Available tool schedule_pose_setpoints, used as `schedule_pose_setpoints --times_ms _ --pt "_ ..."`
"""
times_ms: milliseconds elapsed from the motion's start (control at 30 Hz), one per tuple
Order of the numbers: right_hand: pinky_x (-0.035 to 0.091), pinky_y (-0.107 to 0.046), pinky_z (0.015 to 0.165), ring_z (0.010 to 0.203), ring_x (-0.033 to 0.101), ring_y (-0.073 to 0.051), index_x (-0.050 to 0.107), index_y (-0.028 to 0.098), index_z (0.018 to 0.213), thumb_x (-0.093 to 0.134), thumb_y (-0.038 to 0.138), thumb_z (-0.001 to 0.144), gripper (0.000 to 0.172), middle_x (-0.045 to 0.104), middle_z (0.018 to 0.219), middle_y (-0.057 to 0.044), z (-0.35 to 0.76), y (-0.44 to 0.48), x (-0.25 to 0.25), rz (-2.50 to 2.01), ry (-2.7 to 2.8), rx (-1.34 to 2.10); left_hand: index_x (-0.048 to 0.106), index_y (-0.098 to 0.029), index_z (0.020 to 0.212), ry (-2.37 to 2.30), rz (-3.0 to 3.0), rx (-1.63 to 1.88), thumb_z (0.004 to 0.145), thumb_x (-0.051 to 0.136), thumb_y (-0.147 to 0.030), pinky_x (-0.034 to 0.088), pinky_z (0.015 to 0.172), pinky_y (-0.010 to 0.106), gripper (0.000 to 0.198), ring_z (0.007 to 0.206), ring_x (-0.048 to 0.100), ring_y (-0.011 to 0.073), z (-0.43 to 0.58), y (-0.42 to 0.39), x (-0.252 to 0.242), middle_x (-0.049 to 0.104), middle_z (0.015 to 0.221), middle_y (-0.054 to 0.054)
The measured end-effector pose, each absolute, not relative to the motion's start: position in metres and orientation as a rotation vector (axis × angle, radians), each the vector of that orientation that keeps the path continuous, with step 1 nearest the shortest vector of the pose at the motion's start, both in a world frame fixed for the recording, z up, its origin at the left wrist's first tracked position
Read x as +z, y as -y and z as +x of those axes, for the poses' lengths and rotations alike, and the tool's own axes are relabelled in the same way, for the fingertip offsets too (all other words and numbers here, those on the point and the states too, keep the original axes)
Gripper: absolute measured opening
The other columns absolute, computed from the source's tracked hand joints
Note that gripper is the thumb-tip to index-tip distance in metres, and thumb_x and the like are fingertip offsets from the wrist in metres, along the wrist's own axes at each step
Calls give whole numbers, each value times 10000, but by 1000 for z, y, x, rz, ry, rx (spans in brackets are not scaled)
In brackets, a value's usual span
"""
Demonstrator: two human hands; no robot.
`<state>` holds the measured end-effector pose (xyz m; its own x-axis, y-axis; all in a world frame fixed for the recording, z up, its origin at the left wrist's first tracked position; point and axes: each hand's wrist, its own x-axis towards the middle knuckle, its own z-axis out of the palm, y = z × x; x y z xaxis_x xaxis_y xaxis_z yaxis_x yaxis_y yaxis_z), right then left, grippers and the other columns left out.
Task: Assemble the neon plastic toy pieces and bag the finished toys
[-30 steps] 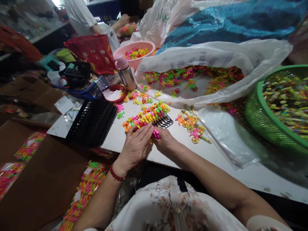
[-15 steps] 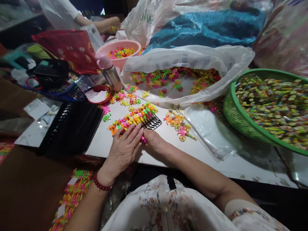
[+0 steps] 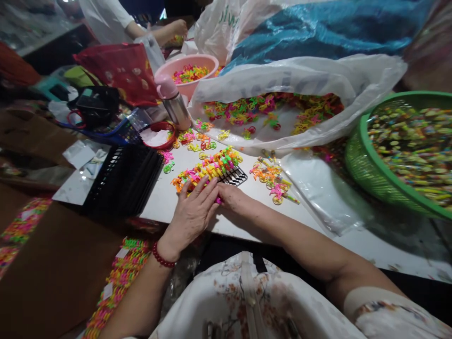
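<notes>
A black plastic grid rack point(image 3: 236, 176) lies on the white table, with rows of small bright plastic toys point(image 3: 208, 167) in yellow, orange, pink and green along it. My left hand point(image 3: 194, 209), a red bead bracelet at its wrist, lies over the near end of the rows, fingers stretched out and touching the toys. Against it, at the rack's near side, my right hand point(image 3: 231, 197) is closed; its fingertips are partly hidden by the left hand. A bit of pink plastic point(image 3: 218, 200) shows between the two hands.
Loose toys with wheels point(image 3: 271, 181) lie right of the rack, beside clear plastic bags point(image 3: 325, 197). A green basket point(image 3: 367, 160) stands at right, an open white sack point(image 3: 247, 84) behind. Stacked black racks point(image 3: 120, 183), a flask point(image 3: 176, 110) and a pink basin point(image 3: 197, 89) are leftward. Another person's hand point(image 3: 178, 29) is beyond.
The whole view has shifted, so the table and things appear farther right. Both hands keep nearly the same place at the rack, the left fingers slightly more spread.
</notes>
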<state>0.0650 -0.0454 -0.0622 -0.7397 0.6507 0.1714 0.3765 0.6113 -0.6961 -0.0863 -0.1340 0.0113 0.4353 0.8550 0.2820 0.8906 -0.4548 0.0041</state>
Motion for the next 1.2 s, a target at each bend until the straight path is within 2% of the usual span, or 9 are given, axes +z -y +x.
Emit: schedule_pose_setpoints --times_ms 233,367,467,667,800,933,1000,1100,1200 --pt "468 -311 908 1030 572 -190 597 181 1143 530 159 918 237 614 1133 -90 115 72 -39 -902 2210 816 579 -225 1238 1491 -2532 -460 933 528 -300 234 1149 551 318 1387 400 293 -87 130 6 492 1456 76" --pt "477 -358 888 998 578 -231 635 171 1060 499 189 929 190 590 1095 -119 197 89 -28 -1387 2127 419 589 -226 1209 1482 -2529 -454 934 534 -304 247 1139 542 291 1369 425 279 -89 129 6 521 1434 58" --pt "483 -342 768 857 583 -219 655 175 1015 503 224 924 184 569 1083 -118 240 96 -31 -1679 2122 225 528 -256 1314 1471 -2532 -489 933 533 -289 223 1141 560 382 1341 461 269 -90 129 7 529 1426 71" --pt "439 -325 707 833 571 -231 645 175 910 443 210 946 208 604 936 -114 251 103 -38 -1737 2251 112 589 -264 1225 1428 -2567 -584 930 520 -227 198 1156 554 305 1338 470 257 -90 129 9 635 1301 60" --pt "433 -337 715 814 583 -226 631 196 925 482 222 917 152 646 891 -86 242 110 -23 -1788 2060 499 610 -207 1125 1461 -2587 -525 941 503 -211 300 1114 479 213 1345 463 249 -87 128 9 671 1232 55" --pt "421 -277 591 624 525 -149 632 208 886 602 321 844 125 613 723 -5 215 108 -16 -1494 1523 1411 605 -192 1096 1449 -2557 -526 941 511 -221 342 1078 454 184 1326 484 250 -85 127 8 645 1283 60" --pt "393 -247 522 556 463 -108 640 189 873 704 393 770 237 604 734 -2 197 99 -17 -1262 1194 1760 603 -188 1103 1446 -2549 -530 941 513 -227 327 1095 461 189 1325 485 247 -84 127 9 615 1330 65" --pt "398 -229 501 559 456 -83 675 187 909 756 439 732 319 639 856 -30 177 79 -16 -1074 874 1877 602 -185 1116 1473 -2553 -523 942 510 -232 306 1119 468 203 1340 468 237 -84 127 10 592 1360 72" --pt "436 -227 541 607 507 -89 700 206 934 789 401 710 309 649 850 -12 162 62 -13 -1092 901 1671 601 -185 1130 1496 -2563 -526 944 502 -233 299 1129 465 216 1354 450 230 -84 128 11 580 1374 76"
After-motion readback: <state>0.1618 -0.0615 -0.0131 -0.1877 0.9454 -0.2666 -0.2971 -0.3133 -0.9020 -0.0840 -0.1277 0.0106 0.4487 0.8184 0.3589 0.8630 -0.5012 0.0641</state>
